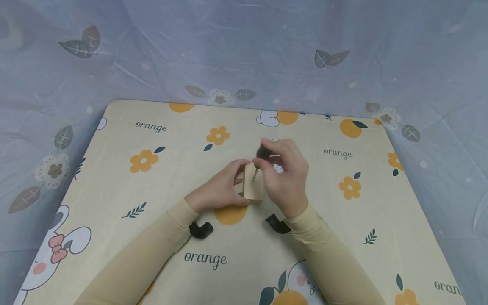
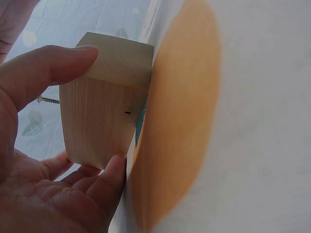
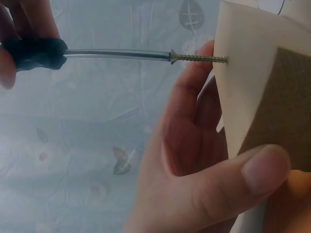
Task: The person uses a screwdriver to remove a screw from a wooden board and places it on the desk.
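A pale wooden block (image 1: 252,188) stands on the patterned tabletop, and my left hand (image 1: 221,186) grips it between thumb and fingers. A screw (image 3: 199,58) sticks out of the block's upper face, its tip in the wood and most of its thread showing. My right hand (image 1: 287,176) holds a screwdriver (image 3: 116,54) by its dark handle. The screwdriver's tip meets the screw head, shaft and screw nearly in line. In the left wrist view the screw (image 2: 48,100) shows beyond the block, and a small dark slot marks the block's side.
The tabletop (image 1: 171,169) bears printed oranges, flowers and rabbits. A grey-blue curtain (image 1: 244,51) with leaf prints hangs behind and along the sides. Black straps (image 1: 201,230) sit at both wrists, near the sleeve cuffs.
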Demonstrator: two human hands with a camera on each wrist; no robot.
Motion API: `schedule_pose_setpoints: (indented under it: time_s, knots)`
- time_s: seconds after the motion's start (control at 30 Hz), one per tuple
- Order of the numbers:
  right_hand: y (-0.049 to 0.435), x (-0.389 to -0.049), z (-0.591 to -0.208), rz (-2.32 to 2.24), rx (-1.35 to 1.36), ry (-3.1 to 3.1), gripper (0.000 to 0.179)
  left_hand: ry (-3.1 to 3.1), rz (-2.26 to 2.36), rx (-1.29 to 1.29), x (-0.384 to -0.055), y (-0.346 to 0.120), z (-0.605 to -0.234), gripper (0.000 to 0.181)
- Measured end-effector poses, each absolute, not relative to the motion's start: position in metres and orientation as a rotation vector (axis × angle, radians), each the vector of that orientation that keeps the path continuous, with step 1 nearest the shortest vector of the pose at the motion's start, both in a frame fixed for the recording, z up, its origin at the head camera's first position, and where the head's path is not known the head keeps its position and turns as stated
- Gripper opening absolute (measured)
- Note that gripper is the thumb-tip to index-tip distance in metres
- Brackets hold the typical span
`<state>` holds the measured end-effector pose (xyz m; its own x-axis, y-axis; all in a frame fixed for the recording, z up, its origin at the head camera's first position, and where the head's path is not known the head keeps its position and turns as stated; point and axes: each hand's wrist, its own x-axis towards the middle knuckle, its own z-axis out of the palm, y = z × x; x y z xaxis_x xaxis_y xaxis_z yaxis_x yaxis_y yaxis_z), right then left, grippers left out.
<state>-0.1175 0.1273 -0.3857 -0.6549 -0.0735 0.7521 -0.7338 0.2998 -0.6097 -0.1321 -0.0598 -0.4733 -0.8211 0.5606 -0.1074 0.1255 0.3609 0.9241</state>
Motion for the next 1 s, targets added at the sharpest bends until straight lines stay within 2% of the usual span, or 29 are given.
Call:
schedule_pose_setpoints:
  time_s: [0.3, 0.6, 1.0]
  knots:
    - [0.1281, -0.1174, -0.3845, 1.359, 0.805, -2.002, 0.037, 2.221, 1.444, 0.579, -0.1314, -0.0601, -0.4723, 0.11]
    - [0.1309, -0.1187, -0.3832, 1.31, 0.739, -2.068, 0.043, 2.226, 1.474, 0.604, -0.1304, -0.0608, -0.4728, 0.107]
    - [0.1328, -0.1165, -0.3791, 1.312, 0.687, -2.044, 0.033, 2.217, 1.462, 0.595, -0.1318, -0.0607, -0.4739, 0.107]
